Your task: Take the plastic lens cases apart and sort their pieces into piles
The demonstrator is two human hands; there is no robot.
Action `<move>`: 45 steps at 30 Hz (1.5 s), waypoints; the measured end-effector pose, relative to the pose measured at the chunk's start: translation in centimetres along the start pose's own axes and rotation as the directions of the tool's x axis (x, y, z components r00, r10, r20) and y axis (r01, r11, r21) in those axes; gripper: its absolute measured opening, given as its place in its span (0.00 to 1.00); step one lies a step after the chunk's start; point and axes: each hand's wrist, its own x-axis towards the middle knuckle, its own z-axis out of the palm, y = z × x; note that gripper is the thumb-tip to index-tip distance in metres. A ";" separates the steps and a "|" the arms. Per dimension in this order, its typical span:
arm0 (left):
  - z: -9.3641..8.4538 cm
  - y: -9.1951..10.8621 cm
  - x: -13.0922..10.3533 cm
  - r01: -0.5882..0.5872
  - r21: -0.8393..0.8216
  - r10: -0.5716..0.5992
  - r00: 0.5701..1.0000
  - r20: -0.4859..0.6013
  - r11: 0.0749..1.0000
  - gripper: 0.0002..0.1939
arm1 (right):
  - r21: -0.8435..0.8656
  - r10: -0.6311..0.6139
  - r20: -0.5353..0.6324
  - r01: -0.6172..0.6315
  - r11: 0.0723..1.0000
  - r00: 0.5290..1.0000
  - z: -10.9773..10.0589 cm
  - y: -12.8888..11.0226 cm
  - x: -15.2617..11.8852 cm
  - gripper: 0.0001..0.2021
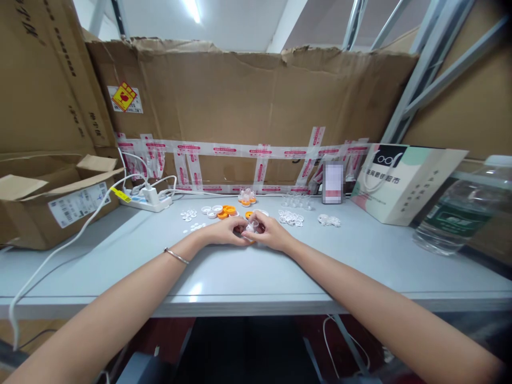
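Note:
My left hand (230, 231) and my right hand (271, 231) meet at the middle of the grey table, closed around a small clear plastic piece (252, 226). Fingers hide much of it, and a bit of orange shows beneath. Just behind my left hand lie orange caps (226, 211) and white caps (211, 211). Small white rings (189, 215) are spread to the left. Beyond my hands stands a cluster of clear pieces with orange bases (247, 197). Right of my right hand lie white plastic parts (290, 218), with clear cups (296, 201) behind them.
Another small pile of white parts (329, 220) lies farther right. A phone (333, 183) leans upright at the back. A paper bag (400, 184) and a water bottle (456, 208) stand right. At left are a power strip (148, 200) and an open cardboard box (52, 200).

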 end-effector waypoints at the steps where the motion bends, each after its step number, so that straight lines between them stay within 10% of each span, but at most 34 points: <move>1: 0.0 0.1 0.0 0.003 -0.005 -0.003 1.000 -0.003 1.000 0.11 | 0.009 -0.007 -0.014 0.007 1.000 1.000 0.0 -0.1 0.0 0.15; 5: 0.0 0.4 -0.1 0.046 0.012 -0.046 0.999 -0.016 0.999 0.16 | 0.022 -0.025 -0.264 0.032 0.999 0.964 -1.3 0.2 0.5 0.14; 9: -0.2 0.7 -0.1 0.084 0.039 -0.084 0.996 -0.005 0.996 0.18 | -0.022 0.072 -0.668 -0.116 0.993 0.741 -6.2 3.4 1.1 0.14; 12: -0.3 0.8 -0.1 0.093 0.034 -0.093 0.996 0.007 0.995 0.18 | -0.087 0.226 -0.750 -0.431 0.898 0.622 -10.3 6.8 0.8 0.15; 16: -0.3 0.9 -0.2 0.096 0.035 -0.097 0.995 0.008 0.995 0.19 | -0.310 0.436 -0.615 -0.709 0.633 0.658 -12.5 9.8 0.0 0.17; 29: -0.2 0.9 -0.2 0.115 0.038 -0.115 0.993 0.003 0.993 0.20 | -0.587 0.486 -0.428 -0.643 0.492 0.762 -10.9 10.5 0.3 0.22; 37: -0.3 0.9 -0.2 0.110 0.052 -0.110 0.994 0.004 0.993 0.20 | -0.413 0.377 -0.602 -0.679 0.607 0.704 -12.6 8.9 0.3 0.15; 45: -0.2 0.7 -0.3 0.120 0.042 -0.120 0.993 0.002 0.992 0.21 | -0.363 0.479 -0.343 -0.585 0.725 0.808 -12.2 9.1 0.2 0.14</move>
